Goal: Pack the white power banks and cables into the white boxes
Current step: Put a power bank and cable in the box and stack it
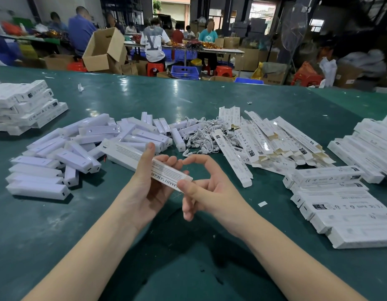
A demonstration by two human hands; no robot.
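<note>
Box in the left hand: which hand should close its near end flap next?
Right. The right hand holds nothing and its thumb already rests at the box's near end. The left hand is wrapped round the box's middle, steadying it, so it is likely best left there.

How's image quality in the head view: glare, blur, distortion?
Head view: overhead lights glare off the green table; wide-angle lens bows the table's far edge; background workers are soft; the white box in the left hand stays sharp, print legible; arms cast soft shadows below.
</note>
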